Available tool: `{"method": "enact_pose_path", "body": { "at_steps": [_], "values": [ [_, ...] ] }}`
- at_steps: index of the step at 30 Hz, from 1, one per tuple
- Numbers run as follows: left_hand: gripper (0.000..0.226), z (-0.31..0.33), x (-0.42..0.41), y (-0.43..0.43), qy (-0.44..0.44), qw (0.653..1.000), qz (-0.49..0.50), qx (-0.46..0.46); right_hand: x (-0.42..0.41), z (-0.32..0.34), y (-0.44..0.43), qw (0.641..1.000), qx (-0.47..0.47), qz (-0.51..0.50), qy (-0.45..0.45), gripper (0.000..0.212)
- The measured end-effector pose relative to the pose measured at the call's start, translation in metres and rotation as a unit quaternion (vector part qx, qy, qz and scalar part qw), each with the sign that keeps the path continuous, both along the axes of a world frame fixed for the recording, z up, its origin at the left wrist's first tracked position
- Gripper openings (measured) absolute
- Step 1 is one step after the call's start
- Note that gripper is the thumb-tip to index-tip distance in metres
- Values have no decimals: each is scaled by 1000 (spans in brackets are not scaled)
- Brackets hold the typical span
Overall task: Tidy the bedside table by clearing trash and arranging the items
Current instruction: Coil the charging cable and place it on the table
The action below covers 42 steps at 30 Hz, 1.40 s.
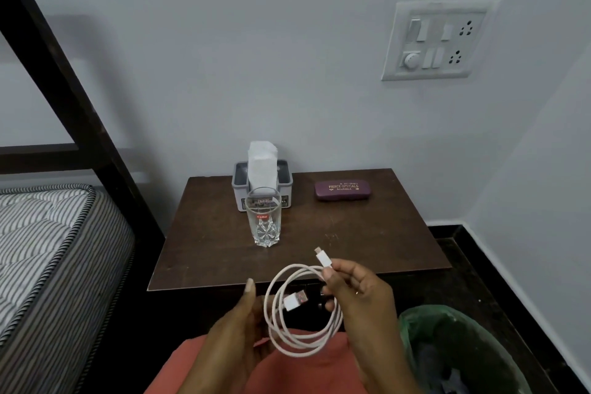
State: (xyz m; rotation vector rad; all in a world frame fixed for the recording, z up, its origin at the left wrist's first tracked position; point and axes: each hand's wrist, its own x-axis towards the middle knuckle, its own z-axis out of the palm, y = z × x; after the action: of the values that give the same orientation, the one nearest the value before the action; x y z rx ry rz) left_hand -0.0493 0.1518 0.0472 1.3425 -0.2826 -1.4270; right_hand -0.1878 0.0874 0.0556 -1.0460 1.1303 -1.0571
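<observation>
Evidently the step in hand is coiling the charging cable so it can be laid down neatly. The person holds it in the air just in front of the tabletop's near edge, not yet on it. At far left the bed [48, 249] stands close beside the table, so there is little room to swing that way. The left hand [233, 333] sits at the coil's left side with its thumb straight and off the cable [291, 302]; whether its fingers close on the loops cannot be told. The loops hang loose and uneven, with the broad plug dangling inside the ring. It would be wise to gather the strands, tuck that plug in and keep the ring flat before lowering it. Ahead, the glass [263, 224] stands upright on the tabletop [351, 233], just in front of the tissue holder [286, 189]; a trailing loop could tip it, so the coil is best set down to its right. The right hand [361, 294] has its grip pinched on the cable just below the small plug, which points up. Further right, the glasses case [342, 190] lies near the back edge, leaving bare wood in front of it. The bin [412, 329] stands on the floor at lower right.
</observation>
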Motion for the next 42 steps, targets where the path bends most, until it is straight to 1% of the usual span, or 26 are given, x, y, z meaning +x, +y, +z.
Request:
{"method": "enact_pose_path", "body": {
  "at_steps": [1,2,5,6,9,12,16,17,18,20,21,22,23,25,27,29,32,34,35,39,41,42],
  "values": [
    [55,-2,0,-1,10,1000,-13,9,1,0,0,1000,-15,-12,9,10],
    [56,-1,-2,-1,8,1000,-28,11,1,0,0,999,-30,-19,20,11],
    [28,1,-9,4,-25,998,-43,-29,4,0,1,996,-70,-21,57,15],
    [25,1,-10,5,-25,998,-32,-39,4,0,2,995,-78,-18,65,18],
    [24,-2,-10,7,-14,999,10,-41,6,-1,4,993,-90,0,82,22],
    [29,-1,-7,6,-14,996,64,-56,10,-2,6,991,-98,15,95,23],
    [33,-3,-2,6,-29,994,76,-79,16,-4,9,989,-103,14,106,21],
    [31,-4,-1,6,-18,994,74,-81,17,-5,10,989,-103,15,105,21],
    [30,-4,0,6,12,994,70,-82,17,-5,10,989,-101,16,104,22],
    [31,-6,2,5,101,989,72,-83,19,-6,10,990,-95,16,107,22],
    [33,-6,2,4,129,985,74,-86,19,-7,10,990,-91,16,109,23],
    [34,-6,1,3,132,984,73,-91,19,-7,10,989,-89,16,113,24],
    [32,-8,1,2,103,988,68,-97,18,-7,9,989,-91,17,117,25],
    [29,-8,-1,0,-27,990,66,-123,17,-7,8,986,-104,23,125,25],
    [27,-7,-3,0,-141,974,86,-154,16,-6,8,985,-111,39,126,24],
    [26,-8,-4,0,-192,964,108,-153,16,-7,10,985,-108,50,123,23],
    [24,-12,-4,-1,-238,949,158,-135,18,-8,10,987,-102,46,117,23],
    [18,-9,-3,-4,-255,940,182,-132,17,-8,9,988,-98,42,108,22],
    [15,-8,-2,-5,-247,940,194,-132,17,-8,9,989,-96,43,103,22],
    [15,0,5,-8,-172,939,271,-121,13,-6,8,991,-87,52,88,22],
    [15,1,9,-8,-142,940,283,-128,8,-5,6,992,-86,46,78,24],
    [15,0,10,-9,-135,943,274,-129,6,-5,5,993,-86,42,72,24]
  ]
}}
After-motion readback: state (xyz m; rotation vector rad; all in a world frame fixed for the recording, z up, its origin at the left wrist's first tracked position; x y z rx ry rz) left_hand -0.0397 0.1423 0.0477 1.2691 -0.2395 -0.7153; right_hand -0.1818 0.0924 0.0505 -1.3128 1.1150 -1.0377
